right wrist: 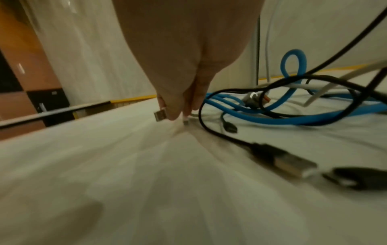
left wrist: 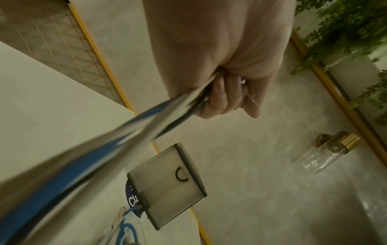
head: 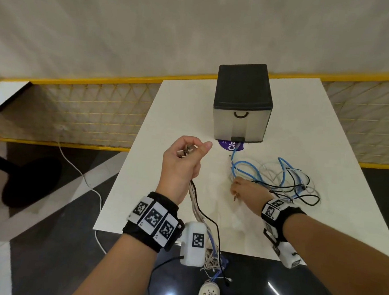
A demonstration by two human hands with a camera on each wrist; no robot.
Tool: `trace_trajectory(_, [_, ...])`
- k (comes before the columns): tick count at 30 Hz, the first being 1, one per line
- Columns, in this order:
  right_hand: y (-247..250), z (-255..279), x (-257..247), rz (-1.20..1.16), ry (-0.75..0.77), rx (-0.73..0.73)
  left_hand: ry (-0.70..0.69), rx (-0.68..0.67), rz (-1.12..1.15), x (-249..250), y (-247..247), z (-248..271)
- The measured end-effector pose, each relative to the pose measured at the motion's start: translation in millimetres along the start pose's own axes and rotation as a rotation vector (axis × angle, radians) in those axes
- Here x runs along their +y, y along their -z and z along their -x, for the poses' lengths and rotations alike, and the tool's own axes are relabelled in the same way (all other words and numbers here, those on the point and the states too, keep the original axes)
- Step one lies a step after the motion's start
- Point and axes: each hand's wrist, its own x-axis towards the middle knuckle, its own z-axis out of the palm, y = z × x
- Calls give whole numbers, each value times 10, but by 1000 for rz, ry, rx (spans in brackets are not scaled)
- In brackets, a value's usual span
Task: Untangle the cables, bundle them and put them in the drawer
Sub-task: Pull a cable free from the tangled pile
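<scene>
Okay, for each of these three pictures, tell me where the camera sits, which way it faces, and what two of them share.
Head: worn high, looking down at the table, both forearms, left hand, right hand, shoes.
Left wrist: looks along the left hand gripping a cable bundle, toward the drawer box.
Right wrist: low over the table, right hand pinching a USB plug beside the cable tangle.
Shared: head and left wrist both show the drawer box.

A white table (head: 173, 113) stands on a glossy dark floor (head: 43, 228) before a pale plastered wall (head: 152, 23) edged by a yellow-framed mesh panel (head: 94, 109), with a glass-and-brass wall lamp (left wrist: 328, 153) and green foliage (left wrist: 345, 29).
</scene>
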Motion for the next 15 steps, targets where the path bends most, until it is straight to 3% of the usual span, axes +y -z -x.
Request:
trace_trajectory(2, [144,-5,-65,-301,-40,124,-15,26,-19,-16,6,-6])
trace_trajectory(5, [494,34,-244,-941,-136,290,-36,47,-48,-21,-6,-10])
trace_trajectory(8, [904,108,-416,-1235,-54,439,-59,32,-141,-22,-64,-21])
trace_trajectory(11, [1186,159,-555,-1401,52,464,-69,-25,-190,-21,-197,-14])
trace_trajectory(15, [1351,205,-620,-1410,130,454,-167,-45,-277,51,-362,-49])
